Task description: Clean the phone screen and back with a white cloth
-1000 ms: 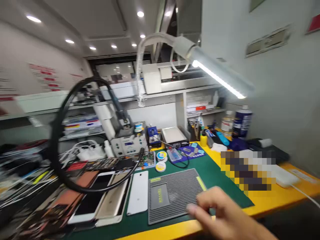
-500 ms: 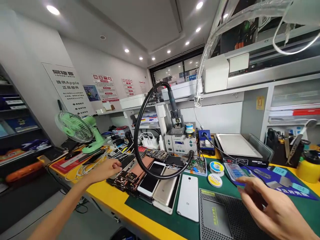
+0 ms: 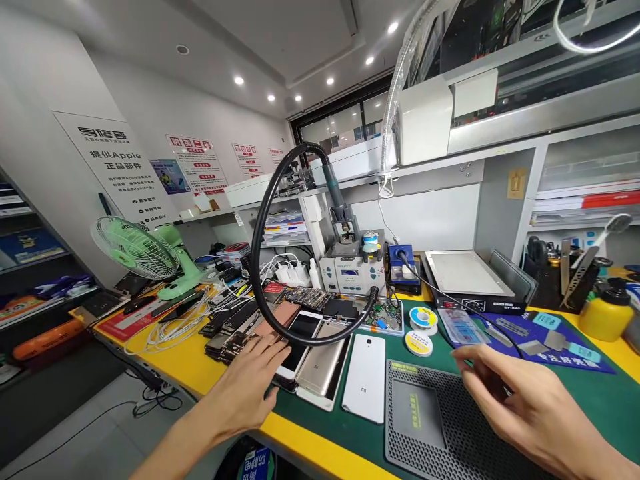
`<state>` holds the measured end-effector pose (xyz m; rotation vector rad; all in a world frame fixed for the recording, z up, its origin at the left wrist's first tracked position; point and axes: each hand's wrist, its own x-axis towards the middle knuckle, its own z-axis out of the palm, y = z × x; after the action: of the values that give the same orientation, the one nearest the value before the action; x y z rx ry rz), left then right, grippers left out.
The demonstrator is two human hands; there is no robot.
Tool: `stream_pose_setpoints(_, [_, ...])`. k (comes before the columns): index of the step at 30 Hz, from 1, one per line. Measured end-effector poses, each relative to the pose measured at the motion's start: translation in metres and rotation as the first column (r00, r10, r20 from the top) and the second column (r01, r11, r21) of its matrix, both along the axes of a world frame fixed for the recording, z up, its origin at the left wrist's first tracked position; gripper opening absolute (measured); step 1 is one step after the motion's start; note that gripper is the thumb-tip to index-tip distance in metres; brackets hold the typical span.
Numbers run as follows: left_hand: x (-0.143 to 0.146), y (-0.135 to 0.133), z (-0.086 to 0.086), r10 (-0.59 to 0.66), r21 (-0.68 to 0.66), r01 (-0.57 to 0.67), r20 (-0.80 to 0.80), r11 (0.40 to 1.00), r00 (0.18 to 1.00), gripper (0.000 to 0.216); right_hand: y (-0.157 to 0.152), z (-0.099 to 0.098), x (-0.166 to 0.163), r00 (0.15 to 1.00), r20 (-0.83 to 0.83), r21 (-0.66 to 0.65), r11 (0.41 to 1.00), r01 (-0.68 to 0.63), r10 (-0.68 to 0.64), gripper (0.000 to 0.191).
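In the head view, the left hand is lying flat with fingers spread, palm down, gripping nothing; its fingertips are resting on the near edge of a row of phones laid side by side at the front of the bench. These are thin, glossy rectangular slabs, some dark-screened, one copper-toned; just beside them a gold metal-backed phone and a smooth white phone are lying face down on the green mat. The right hand is hovering loosely open, fingers half curled and holding nothing, above the far corner of a grey ribbed rubber work pad, whose surface is showing fine parallel grooves and a flat rectangular inset. A black corrugated hose is looping in a wide arc over the phones and is running to a pale boxy rework station behind them. Two round solder spools are sitting between the station and the pad. A mint-green wire-caged desk fan is standing at the left end of the yellow bench top, with white cables tangled near it. A yellow plastic bottle is standing at the far right.
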<state>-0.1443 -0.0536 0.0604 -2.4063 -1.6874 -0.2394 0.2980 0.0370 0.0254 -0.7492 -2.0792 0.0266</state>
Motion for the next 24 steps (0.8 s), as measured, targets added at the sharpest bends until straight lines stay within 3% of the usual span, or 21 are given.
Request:
stream_pose_setpoints(6, [-0.008,0.001,-0.034,-0.133,0.304,0.178,-0.164,0.936,0.978,0.033,-0.001,0.000,0.000,1.000,-0.005,0.031,0.999,0.014,-0.014,0.008])
stream_pose_setpoints(10, [-0.007,-0.005,-0.043,-0.153,0.451,0.249,-0.239,0.857,0.959,0.026,0.000,-0.001,0.001,1.000,-0.023,-0.008,1.000,0.020,-0.020,0.008])
stream_pose_setpoints(19, [-0.003,-0.025,-0.029,-0.117,0.663,0.328,-0.342,0.673,0.932,0.025,-0.005,0.013,-0.003,0.984,-0.170,-0.071,0.996,0.045,-0.056,0.013])
stream_pose_setpoints(24, [-0.035,-0.055,-0.020,-0.075,0.748,0.281,-0.298,0.602,0.952,0.042,-0.001,0.020,0.006,0.908,-0.369,-0.251,0.962,0.106,-0.197,0.029])
